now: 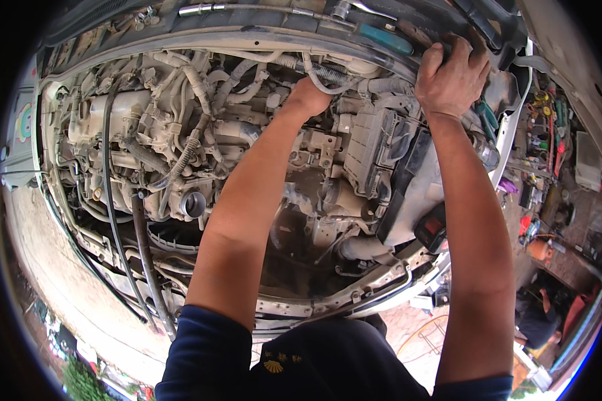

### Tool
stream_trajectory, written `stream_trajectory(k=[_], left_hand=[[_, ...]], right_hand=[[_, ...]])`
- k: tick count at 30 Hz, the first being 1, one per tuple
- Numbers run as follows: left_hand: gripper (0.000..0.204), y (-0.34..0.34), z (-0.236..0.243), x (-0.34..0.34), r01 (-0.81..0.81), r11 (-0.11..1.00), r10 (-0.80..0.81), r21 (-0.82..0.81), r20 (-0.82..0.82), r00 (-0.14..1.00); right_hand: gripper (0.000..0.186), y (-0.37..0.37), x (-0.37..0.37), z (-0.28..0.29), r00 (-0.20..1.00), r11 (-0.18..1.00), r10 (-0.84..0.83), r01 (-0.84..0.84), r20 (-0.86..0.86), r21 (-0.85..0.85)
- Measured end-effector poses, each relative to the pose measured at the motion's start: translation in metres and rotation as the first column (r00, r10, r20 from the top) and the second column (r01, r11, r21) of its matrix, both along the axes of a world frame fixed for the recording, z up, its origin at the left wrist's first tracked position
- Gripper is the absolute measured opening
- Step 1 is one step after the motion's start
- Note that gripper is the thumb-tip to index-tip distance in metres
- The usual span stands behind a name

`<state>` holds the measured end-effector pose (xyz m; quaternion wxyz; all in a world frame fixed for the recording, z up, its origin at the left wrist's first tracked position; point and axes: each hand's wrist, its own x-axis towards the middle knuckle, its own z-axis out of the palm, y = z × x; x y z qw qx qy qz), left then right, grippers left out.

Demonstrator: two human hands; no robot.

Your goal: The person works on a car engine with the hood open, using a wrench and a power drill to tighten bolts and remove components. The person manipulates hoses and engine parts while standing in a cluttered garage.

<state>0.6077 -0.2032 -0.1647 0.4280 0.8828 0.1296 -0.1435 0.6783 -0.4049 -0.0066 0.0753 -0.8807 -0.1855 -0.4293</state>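
Note:
My left hand (pixel 309 100) reaches deep into a dusty engine bay, at the back by the firewall. A pale curved hose (pixel 309 67) passes right beside it, and its fingers are hidden among the parts, so what they touch does not show. My right hand (pixel 452 83) leans on the back right edge of the bay, thumb and fingers apart and bent over the dark cowl (pixel 408 33). Close to that hand lies a teal-handled tool (pixel 384 39). Below and between my arms sits a dusty ribbed box-shaped part (pixel 368 144) with a dark connector.
A long ratchet extension (pixel 204 9) and a ratchet (pixel 341 9) lie along the cowl. A dark prop rod (pixel 147 260) slants down at the left front. An open pipe mouth (pixel 193 204) faces up. A red-and-black battery pack (pixel 432 228) sits by my right forearm. Scattered tools (pixel 548 134) lie at the far right.

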Motion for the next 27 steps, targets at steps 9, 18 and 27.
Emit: stream_trajectory(k=[9, 18, 27], left_hand=[[0.04, -0.007, -0.009, -0.013, -0.128, 0.986, 0.13, 0.103, -0.012, 0.991], [0.032, -0.01, 0.002, -0.034, -0.075, 0.988, 0.068, 0.132, 0.062, 0.996], [0.042, -0.042, -0.012, -0.126, -0.296, 0.952, 0.305, -0.077, 0.319, 0.897]], right_hand=[[0.029, 0.001, 0.0, -0.004, 1.0, 1.0, 0.017, -0.018, 0.016, 0.006], [0.028, 0.001, -0.001, -0.002, 0.999, 0.999, 0.04, -0.04, 0.024, 0.005], [0.029, 0.001, -0.001, -0.001, 0.997, 0.999, 0.053, -0.053, 0.047, -0.005]])
